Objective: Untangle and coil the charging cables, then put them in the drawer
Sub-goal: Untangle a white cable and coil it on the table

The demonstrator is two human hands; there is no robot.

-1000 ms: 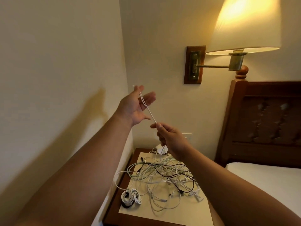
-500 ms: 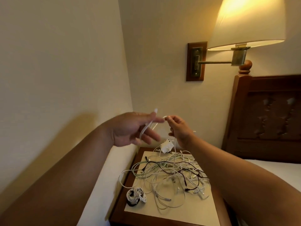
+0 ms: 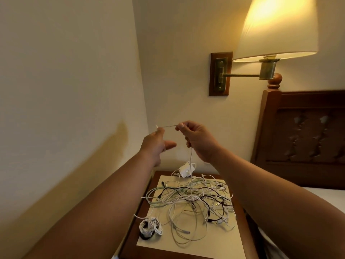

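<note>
Head view, looking down past both forearms. Holds one white cable [image 3: 169, 126] up above the bench [image 3: 131, 240], stretched short between the left hand [image 3: 156, 144] and the right hand [image 3: 197, 141], probably to hold the freed length clear of the heap for coiling. Pinches it on the right between thumb and forefinger, other fingers curled in; lets the rest drop from under that hand down into the tangle of cables [image 3: 188, 199] on the sheet of paper [image 3: 214, 245]. Carries the plug end at the left fingertips, thumb stuck out sideways and apart from it; cannot tell whether those fingers clamp the cable or merely support it, given the back of the hand facing the camera. Has one coiled bundle [image 3: 150, 228] lying at the near left corner of the paper, just beside the heap, seemingly as a done pile. Shows no drawer: bench front cut off at the bottom edge. Cannot count the cables in the heap, white and black strands crossing. Leaves a white adapter [image 3: 185, 170] at the far edge, partly behind the hanging cable.
</note>
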